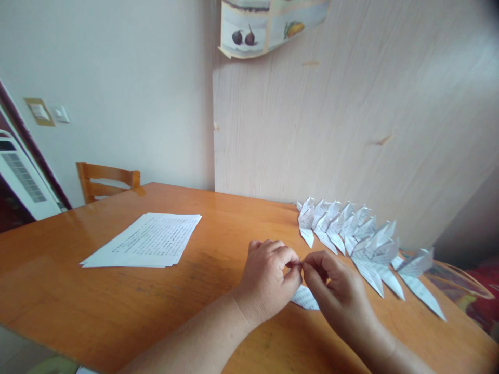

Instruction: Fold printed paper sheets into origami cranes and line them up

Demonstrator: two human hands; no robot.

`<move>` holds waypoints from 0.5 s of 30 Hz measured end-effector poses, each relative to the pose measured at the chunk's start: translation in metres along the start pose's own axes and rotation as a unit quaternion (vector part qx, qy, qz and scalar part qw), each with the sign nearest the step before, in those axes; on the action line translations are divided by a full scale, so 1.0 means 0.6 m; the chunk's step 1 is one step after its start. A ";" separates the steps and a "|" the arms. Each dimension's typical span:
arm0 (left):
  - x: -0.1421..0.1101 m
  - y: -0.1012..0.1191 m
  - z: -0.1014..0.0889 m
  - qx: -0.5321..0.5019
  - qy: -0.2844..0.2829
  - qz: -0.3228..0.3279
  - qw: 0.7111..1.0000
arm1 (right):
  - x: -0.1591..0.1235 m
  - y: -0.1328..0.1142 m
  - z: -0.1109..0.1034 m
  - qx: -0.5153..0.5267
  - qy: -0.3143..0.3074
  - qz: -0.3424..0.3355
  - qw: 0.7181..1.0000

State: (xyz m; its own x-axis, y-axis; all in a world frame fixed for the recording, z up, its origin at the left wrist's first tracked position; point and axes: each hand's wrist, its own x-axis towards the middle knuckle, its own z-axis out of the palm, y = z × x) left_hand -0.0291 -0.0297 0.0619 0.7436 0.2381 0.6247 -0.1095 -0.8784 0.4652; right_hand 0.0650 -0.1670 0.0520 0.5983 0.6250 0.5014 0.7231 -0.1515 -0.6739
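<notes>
My left hand (268,278) and my right hand (337,285) meet fingertip to fingertip over the front right of the table. Thumb and forefinger of each are pinched closed at a piece of folded printed paper (305,297). Its lower part shows white with lines of print between my hands; the pinched part is mostly hidden by the fingers. To the right of my right hand, several folded paper pieces (366,244) with pointed ends and upright flaps stand in rows. The closest of them is a single folded piece (423,291) near the right edge.
A stack of printed sheets (146,241) lies at the left on the wooden table (218,228). Behind the table are a wooden chair (107,179) and a wood-grain panel (312,130) with a fruit picture (268,26). Bags (463,291) sit beyond the right edge.
</notes>
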 end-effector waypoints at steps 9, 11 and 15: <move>0.000 0.001 -0.002 0.013 -0.003 0.008 1.000 | -0.002 -0.014 -0.004 -0.027 -0.001 -0.013 1.000; 0.000 0.001 -0.002 0.015 -0.002 0.011 1.000 | -0.002 -0.013 -0.003 -0.033 0.003 -0.014 0.999; -0.001 0.002 -0.001 0.012 -0.004 0.016 1.000 | -0.002 -0.006 0.003 -0.039 0.025 -0.021 0.999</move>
State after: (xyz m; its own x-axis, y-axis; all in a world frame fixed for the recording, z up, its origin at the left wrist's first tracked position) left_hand -0.0301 -0.0308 0.0625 0.7452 0.2058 0.6343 -0.1176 -0.8957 0.4287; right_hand 0.0612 -0.1657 0.0529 0.5826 0.5930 0.5559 0.7712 -0.1873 -0.6085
